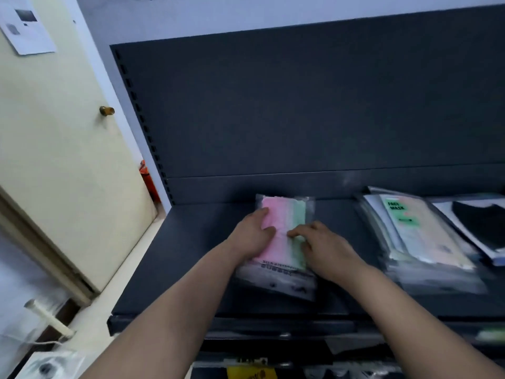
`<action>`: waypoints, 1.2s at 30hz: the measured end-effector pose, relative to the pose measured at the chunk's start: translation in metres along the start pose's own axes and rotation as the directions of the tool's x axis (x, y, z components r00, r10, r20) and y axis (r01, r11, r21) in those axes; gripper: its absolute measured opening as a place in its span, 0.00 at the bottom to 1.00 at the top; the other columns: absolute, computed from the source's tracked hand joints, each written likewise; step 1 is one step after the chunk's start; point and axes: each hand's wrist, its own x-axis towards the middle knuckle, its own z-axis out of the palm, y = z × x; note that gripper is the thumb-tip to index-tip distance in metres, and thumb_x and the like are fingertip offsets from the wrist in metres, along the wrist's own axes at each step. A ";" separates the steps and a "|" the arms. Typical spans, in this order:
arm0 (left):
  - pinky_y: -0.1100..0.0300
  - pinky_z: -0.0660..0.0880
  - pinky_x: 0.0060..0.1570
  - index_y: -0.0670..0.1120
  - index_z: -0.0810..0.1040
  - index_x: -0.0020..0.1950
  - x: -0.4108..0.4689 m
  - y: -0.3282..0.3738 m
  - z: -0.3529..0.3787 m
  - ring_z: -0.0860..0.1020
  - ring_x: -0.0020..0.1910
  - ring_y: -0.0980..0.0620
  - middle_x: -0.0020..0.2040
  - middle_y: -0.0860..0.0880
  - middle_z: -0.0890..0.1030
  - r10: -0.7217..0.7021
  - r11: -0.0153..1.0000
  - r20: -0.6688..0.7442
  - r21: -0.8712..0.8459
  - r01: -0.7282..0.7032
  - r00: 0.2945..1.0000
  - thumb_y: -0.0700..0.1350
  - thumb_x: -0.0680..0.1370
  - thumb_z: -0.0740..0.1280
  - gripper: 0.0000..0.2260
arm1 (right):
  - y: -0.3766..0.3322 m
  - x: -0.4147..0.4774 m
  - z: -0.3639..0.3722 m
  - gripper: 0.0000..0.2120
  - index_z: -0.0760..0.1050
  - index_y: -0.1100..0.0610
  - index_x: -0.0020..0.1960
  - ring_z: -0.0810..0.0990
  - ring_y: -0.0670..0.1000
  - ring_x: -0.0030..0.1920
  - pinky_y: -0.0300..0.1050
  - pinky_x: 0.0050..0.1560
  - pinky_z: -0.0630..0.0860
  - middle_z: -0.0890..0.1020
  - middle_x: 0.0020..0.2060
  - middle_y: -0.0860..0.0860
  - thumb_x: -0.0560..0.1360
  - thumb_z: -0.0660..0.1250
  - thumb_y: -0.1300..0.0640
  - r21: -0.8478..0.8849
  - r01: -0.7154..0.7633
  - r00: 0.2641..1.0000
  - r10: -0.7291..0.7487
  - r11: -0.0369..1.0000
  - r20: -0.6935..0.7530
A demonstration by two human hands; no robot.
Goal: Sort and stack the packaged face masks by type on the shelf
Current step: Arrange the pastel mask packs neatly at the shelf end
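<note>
Dark grey shelving fills your view, with a bare back panel point(300, 105) rising behind the shelf point(191, 255) and a cream door point(54, 160) off at 9 o'clock. Both your forearms reach in from 6 o'clock and meet at the middle of the shelf. Your left hand point(252, 236) lies fairly flat, fingers stretched toward 12 o'clock along the left edge of the mask pack point(287, 212), thumb resting across its pink top. Your right hand point(325, 250) comes in from 4 o'clock with its fingers bent at the knuckles, the tips pressing down on the green side; neither hand plainly pinches or wraps the pack. The pack is a clear plastic sleeve showing pink masks on the left and pale green on the right, with blurred dark print on its near end. It lies flat on the shelf under both palms, its far end jutting out past your fingertips. A stack of other packs point(426, 242), the top one bearing a green "FACE MASK" label, sits apart at 3 o'clock.
</note>
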 end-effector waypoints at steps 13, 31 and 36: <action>0.50 0.70 0.53 0.49 0.79 0.57 0.002 0.094 0.050 0.70 0.59 0.44 0.58 0.47 0.78 0.265 0.739 -0.106 0.660 -0.131 0.958 0.55 0.79 0.59 0.15 | 0.085 -0.045 -0.046 0.22 0.72 0.45 0.65 0.78 0.57 0.57 0.48 0.53 0.76 0.82 0.57 0.50 0.75 0.57 0.63 -0.001 -0.101 0.952 0.097 0.995 -0.290; 0.52 0.75 0.45 0.46 0.79 0.52 -0.037 0.089 -0.001 0.79 0.50 0.39 0.50 0.42 0.82 0.095 0.892 -0.379 0.443 0.091 0.920 0.42 0.73 0.61 0.11 | 0.089 -0.034 -0.051 0.33 0.66 0.47 0.71 0.69 0.54 0.70 0.45 0.63 0.68 0.69 0.71 0.49 0.70 0.58 0.71 -0.257 0.163 0.933 -0.234 0.953 -0.273; 0.54 0.73 0.39 0.47 0.73 0.57 -0.041 0.063 -0.016 0.78 0.45 0.42 0.47 0.46 0.81 0.023 0.945 -0.534 0.287 0.156 0.845 0.43 0.74 0.61 0.12 | 0.081 -0.014 -0.038 0.39 0.50 0.45 0.77 0.42 0.51 0.78 0.54 0.75 0.44 0.46 0.78 0.47 0.72 0.52 0.72 -0.388 0.356 0.933 -0.348 0.850 0.095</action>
